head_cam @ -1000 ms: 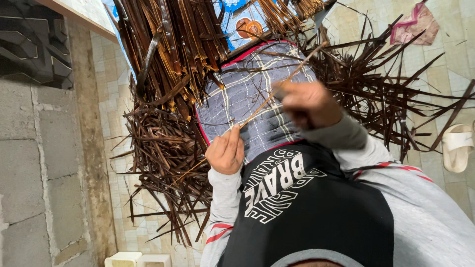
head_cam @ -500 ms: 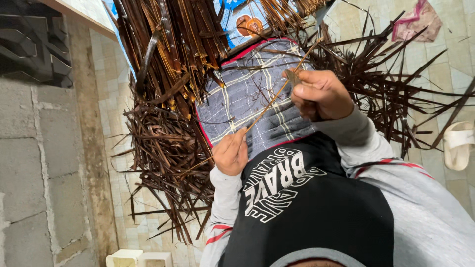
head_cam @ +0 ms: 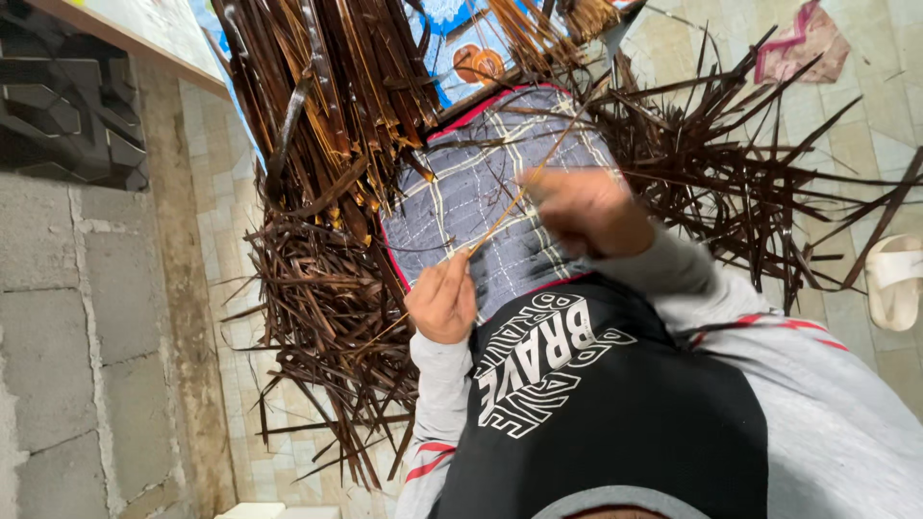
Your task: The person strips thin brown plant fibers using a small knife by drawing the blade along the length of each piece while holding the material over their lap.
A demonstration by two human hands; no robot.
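Note:
My left hand [head_cam: 442, 300] pinches the lower end of a thin tan leaf strip [head_cam: 510, 207] over a grey plaid cloth [head_cam: 471, 197] spread on my lap. The strip runs up and to the right. My right hand [head_cam: 588, 210], blurred, is closed around the same strip higher up. Dark brown dried leaf strips [head_cam: 327, 308] lie piled to the left of the cloth, and a second heap [head_cam: 731, 183] spreads to the right. A hanging bundle of brown strips [head_cam: 327, 86] sits above the cloth.
A grey block wall [head_cam: 67, 327] and a dark moulded object [head_cam: 67, 106] are on the left. The floor is pale tile [head_cam: 865, 125] with a pink scrap [head_cam: 798, 43] and a white sandal [head_cam: 896, 279] at the right. A blue patterned sheet [head_cam: 452, 38] lies beyond the cloth.
My right hand has slid along the strip, first up and right, then back down toward the middle of the cloth. My left hand stays pinched on the lower end.

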